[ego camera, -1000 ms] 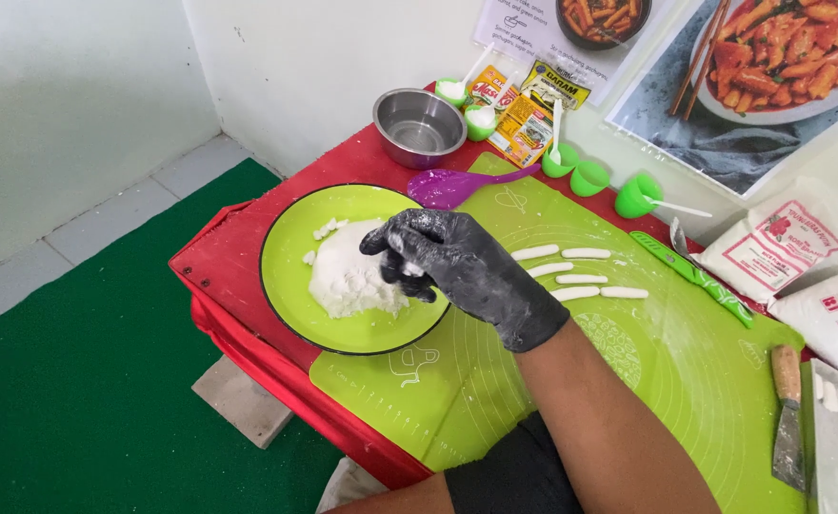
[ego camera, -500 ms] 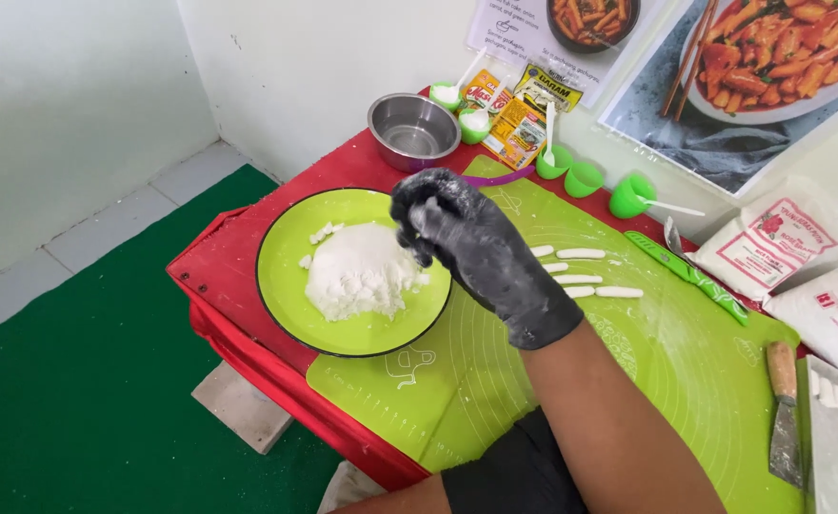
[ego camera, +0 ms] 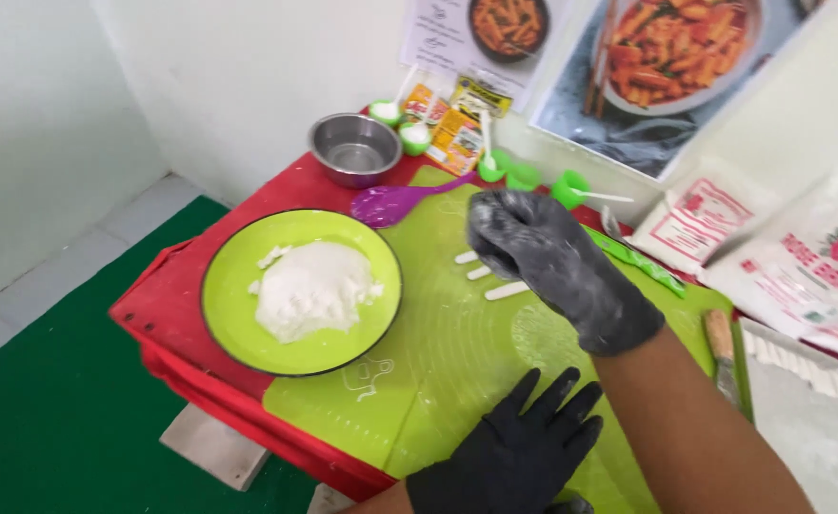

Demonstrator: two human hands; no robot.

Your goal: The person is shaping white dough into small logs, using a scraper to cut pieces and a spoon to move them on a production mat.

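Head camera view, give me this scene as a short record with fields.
surface: green mat on a red table
plate: green plate holding a white dough mound
right hand: black-gloved, floury, raised over white dough sticks; fingers curled, what they hold unclear
left hand: black-gloved, fingers spread, low over the mat
behind: steel bowl, purple spoon

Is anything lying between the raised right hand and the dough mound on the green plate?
Nothing visible does. The right hand hovers over the green mat, above the rolled white dough sticks. The dough mound sits on the green plate to its left, with only bare mat and plate rim between. The purple spoon lies farther back, off that line.
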